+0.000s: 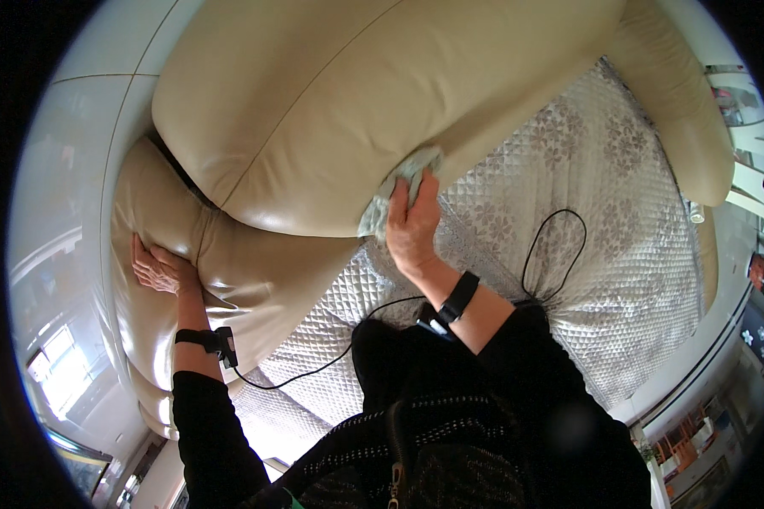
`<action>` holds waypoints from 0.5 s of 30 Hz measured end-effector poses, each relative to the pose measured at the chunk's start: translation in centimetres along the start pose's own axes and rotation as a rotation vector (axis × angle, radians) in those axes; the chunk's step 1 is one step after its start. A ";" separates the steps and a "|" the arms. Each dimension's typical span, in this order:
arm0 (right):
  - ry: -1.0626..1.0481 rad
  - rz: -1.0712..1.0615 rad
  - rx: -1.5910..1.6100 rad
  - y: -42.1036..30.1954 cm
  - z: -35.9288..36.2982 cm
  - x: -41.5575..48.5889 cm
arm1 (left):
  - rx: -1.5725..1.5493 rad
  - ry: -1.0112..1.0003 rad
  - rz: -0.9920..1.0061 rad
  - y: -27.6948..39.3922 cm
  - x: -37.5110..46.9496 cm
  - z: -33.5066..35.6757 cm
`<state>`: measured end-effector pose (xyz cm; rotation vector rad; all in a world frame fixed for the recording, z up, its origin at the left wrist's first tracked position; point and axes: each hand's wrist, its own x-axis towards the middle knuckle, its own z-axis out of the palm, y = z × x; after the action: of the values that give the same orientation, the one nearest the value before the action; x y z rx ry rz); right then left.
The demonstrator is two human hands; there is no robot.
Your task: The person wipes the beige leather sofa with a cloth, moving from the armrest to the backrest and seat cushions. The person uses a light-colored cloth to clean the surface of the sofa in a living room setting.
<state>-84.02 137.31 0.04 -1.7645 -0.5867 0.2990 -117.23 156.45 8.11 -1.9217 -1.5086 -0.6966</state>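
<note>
A pale grey-green cloth (409,167) lies bunched under my right hand (414,223). The fingers press it against the lower edge of a beige leather sofa cushion (331,127), close to the quilted seat cover (484,210). Off to the left, my left hand (160,267) rests palm-down on the top of the adjoining leather backrest (254,254) and holds nothing. Where the palm meets the leather is hidden. Each wrist wears a black strap, and a small device sits on the left one.
A black cable (293,383) runs from the left wrist across the quilted cover, and a cable loop (555,254) lies near my right arm. Glossy white wall tiles (70,165) stand behind the sofa. A leather armrest (681,121) bounds the seat on the right.
</note>
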 end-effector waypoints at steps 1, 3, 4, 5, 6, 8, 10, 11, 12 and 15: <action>-0.056 0.213 0.098 0.0 0.0 -1.1 | 0.018 0.013 0.017 0.1 0.1 0.0; -0.155 0.278 0.153 0.1 -1.4 -0.4 | 0.013 -0.006 0.012 0.2 0.1 -0.2; -0.098 0.265 0.142 0.0 -1.9 1.2 | 0.018 -0.012 0.011 0.2 0.2 -0.2; -0.021 0.201 0.147 -0.1 -2.3 3.1 | -0.003 -0.010 0.011 0.3 0.2 -0.1; 0.055 0.161 0.106 0.1 -3.2 5.5 | -0.018 -0.007 0.005 0.3 0.2 -0.1; 0.158 0.092 0.075 0.3 -4.7 11.4 | -0.028 -0.008 -0.006 0.3 0.1 -0.2; 0.191 -0.039 0.059 0.0 -4.1 13.2 | -0.015 -0.017 -0.013 0.3 0.1 -0.2; 0.195 -0.144 0.036 -0.2 -3.6 12.8 | -0.024 -0.021 -0.010 0.3 0.1 -0.3; 0.178 -0.261 0.015 -0.4 -2.8 12.0 | -0.020 -0.018 -0.009 0.3 0.1 -0.3; -0.091 -0.492 -0.028 -0.7 -0.8 4.9 | -0.034 -0.007 -0.014 0.5 0.1 -0.3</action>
<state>-79.70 139.38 1.40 -1.5781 -1.0677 0.0268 -116.70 156.22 8.31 -1.9425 -1.5257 -0.7272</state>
